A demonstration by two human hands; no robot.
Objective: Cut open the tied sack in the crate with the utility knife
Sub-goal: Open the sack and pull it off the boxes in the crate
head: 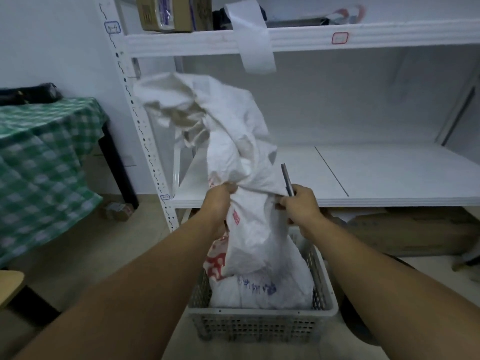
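Sack (249,229): a white woven sack with red and blue print is stood in the crate, its lower part inside and its upper part pulled up above the rim; the loose top is flopped open and blurred high in front of the shelf.
Crate (262,326): a grey perforated plastic crate is set on the floor just in front of the lower shelf's front edge.
Left hand (219,201): the fingers are closed tight around the bunched neck of the sack, on its left side, and the sack is held up by them.
Right hand (301,206): the fingers are wrapped firmly around the handle of the knife, with the hand touching the right side of the sack's neck.
Knife (287,179): a slim grey utility knife is held pointing upward and slightly away, its edge laid against the sack just beside the neck; whether the cloth is cut there cannot be told.
Shelf (363,172): a white metal rack is seen behind the crate, with a bare lower board and cardboard boxes (174,11) on the upper one.
Desk (44,157): at the left, well apart from the crate, it is covered by a green checked cloth.
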